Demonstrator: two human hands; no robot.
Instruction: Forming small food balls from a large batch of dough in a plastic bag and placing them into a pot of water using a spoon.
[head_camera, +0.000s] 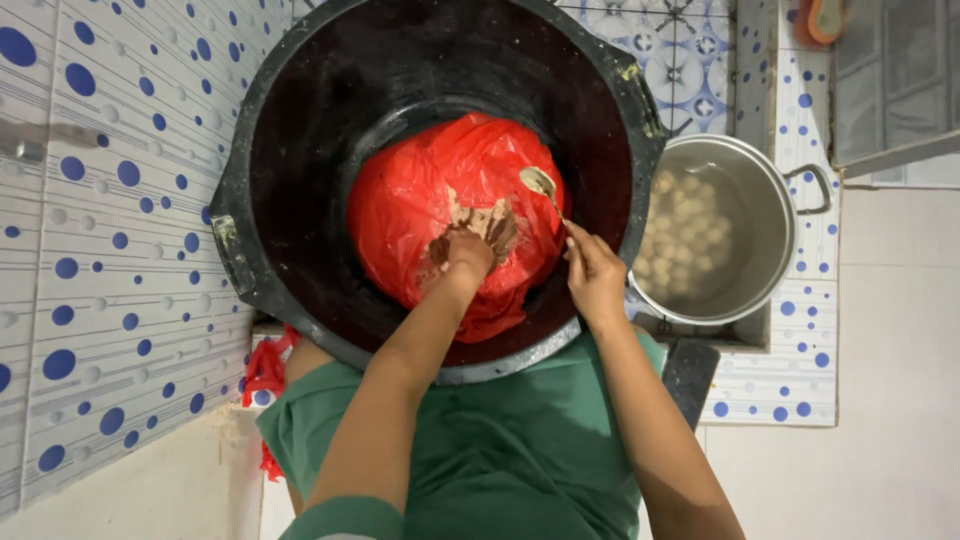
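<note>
While a green shirt (500, 450) fills the near edge, the left hand (467, 252) is seen pressed, fingers curled, into brown paste (490, 222) on a red plastic bag (420, 200) inside a large black basin (300, 150). A spoon (541, 185) is pinched in the closed right hand (594, 272). Farther right, a steel pot (760, 200) of pale balls (685, 235) in water sits on the dotted tiled surface (800, 370).

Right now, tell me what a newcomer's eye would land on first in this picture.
First the bright red plastic bag lining the big black tub at centre. In it the left hand presses into a brown paste, while the right hand holds a metal spoon just beside it. To the right a steel pot holds pale round balls in water, amid blue-dotted tiles.
</note>
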